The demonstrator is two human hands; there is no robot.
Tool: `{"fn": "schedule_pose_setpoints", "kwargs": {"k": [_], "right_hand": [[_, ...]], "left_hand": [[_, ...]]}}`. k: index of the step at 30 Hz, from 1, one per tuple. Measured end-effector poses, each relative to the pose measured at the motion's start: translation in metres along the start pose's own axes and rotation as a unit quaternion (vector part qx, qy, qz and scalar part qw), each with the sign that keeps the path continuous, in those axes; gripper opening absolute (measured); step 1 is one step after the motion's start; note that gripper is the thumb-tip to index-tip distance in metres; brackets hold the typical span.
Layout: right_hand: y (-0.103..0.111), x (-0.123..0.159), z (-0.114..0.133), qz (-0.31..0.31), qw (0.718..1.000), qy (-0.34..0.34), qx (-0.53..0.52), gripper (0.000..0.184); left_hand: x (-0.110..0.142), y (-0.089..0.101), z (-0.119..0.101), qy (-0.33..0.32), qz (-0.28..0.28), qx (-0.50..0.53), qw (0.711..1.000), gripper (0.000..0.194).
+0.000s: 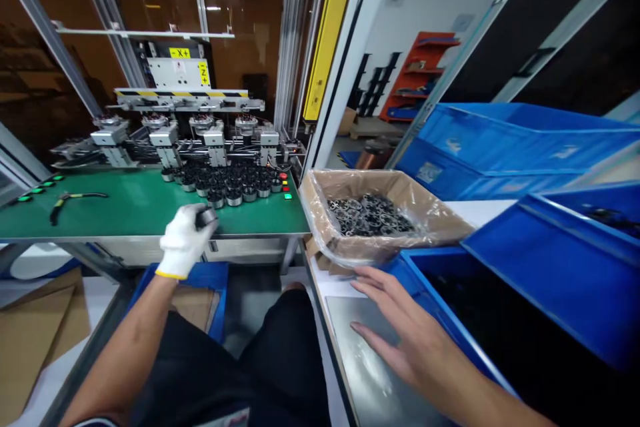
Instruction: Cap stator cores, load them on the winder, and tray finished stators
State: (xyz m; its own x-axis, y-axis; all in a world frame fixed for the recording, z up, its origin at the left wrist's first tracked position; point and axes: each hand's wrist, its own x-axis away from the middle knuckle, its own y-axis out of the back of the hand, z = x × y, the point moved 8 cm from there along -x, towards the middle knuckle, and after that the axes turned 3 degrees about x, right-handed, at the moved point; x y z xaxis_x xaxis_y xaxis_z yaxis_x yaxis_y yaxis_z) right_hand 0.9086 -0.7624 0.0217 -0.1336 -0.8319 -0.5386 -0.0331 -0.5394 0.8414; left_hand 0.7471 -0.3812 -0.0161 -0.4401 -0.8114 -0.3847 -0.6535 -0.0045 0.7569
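My left hand (183, 241), in a white glove, is closed around a small round motor stator (206, 217), black with a silvery rim. It is above the front edge of the green bench top (135, 213). Just beyond it stands a cluster of similar black stators (234, 181) with metal rims. My bare right hand (405, 320) holds nothing, its fingers stretched out and apart over a shiny metal plate (370, 373). Its fingertips are near the cardboard box (345, 247), lined with clear plastic and filled with dark and silvery parts (370, 213).
A machine with several clamp stations (165, 140) spans the back of the bench. Pliers (75, 197) lie at the left; coloured buttons (285, 187) sit right of the stators. Blue bins (550, 267) crowd the right side. A metal frame post (345, 60) rises between bench and box.
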Motion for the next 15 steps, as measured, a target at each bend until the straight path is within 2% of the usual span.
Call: {"fn": "schedule_pose_setpoints", "kwargs": {"k": [3, 8, 12, 15], "right_hand": [[0.001, -0.001, 0.0, -0.016, 1.0, 0.007, 0.015, 0.034], [-0.001, -0.002, -0.001, -0.021, 1.0, 0.014, 0.008, 0.032], [-0.003, -0.001, 0.001, -0.012, 1.0, 0.021, 0.012, 0.034], [-0.002, -0.001, -0.001, -0.009, 1.0, 0.015, 0.021, 0.036]], "left_hand": [[-0.028, 0.012, 0.041, 0.068, 0.025, -0.121, 0.99, 0.052], [-0.061, 0.022, 0.071, 0.083, 0.037, -0.152, 0.984, 0.047], [-0.093, 0.023, 0.075, 0.078, 0.06, -0.125, 0.987, 0.044], [-0.1, 0.03, 0.059, 0.025, 0.048, -0.057, 0.997, 0.048]]}}
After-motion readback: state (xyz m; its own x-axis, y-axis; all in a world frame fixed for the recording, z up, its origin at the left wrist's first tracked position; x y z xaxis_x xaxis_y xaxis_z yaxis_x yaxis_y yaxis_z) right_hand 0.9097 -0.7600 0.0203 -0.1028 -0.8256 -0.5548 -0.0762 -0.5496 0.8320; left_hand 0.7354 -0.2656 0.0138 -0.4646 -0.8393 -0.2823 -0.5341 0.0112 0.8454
